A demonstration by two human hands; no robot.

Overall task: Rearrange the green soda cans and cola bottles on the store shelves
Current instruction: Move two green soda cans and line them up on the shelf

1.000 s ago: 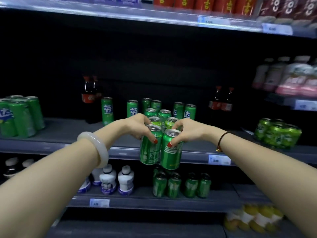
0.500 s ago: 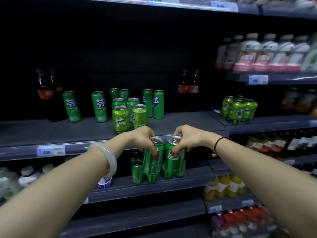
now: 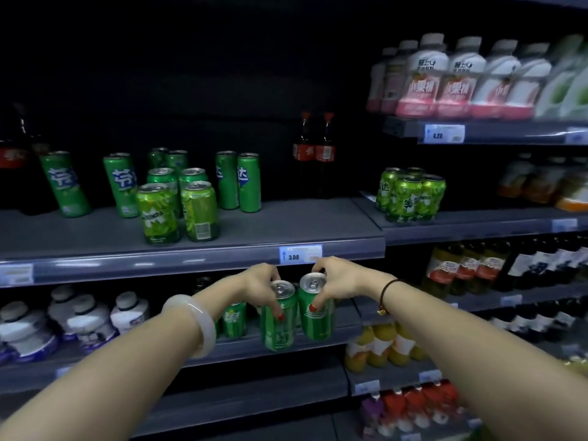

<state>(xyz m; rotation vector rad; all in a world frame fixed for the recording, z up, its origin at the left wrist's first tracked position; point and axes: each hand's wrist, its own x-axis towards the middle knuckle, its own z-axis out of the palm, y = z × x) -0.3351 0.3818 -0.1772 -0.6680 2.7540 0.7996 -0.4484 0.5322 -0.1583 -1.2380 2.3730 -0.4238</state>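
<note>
Shop aisle: stocked drink shelves (image 3: 191, 259) (price tags (image 3: 300, 254) on edges)

We see a dark grey metal shelf board (image 3: 286, 224) with a white price tag (image 3: 300, 254) on its front rail. Tall slim green soda cans (image 3: 65, 183) stand on it, spaced along the back. Two shorter light-green cans (image 3: 158, 213) stand side by side nearer the front edge, with two more just behind them. Two dark cola bottles with red caps (image 3: 325, 152) stand close together at the back right. On the lower grey shelf (image 3: 241, 343) we make out white plastic bottles (image 3: 92, 319) and small green cans (image 3: 234, 319). The neighbouring right-hand shelf (image 3: 477, 222) carries a tight cluster of light-green cans (image 3: 410, 195).
</note>
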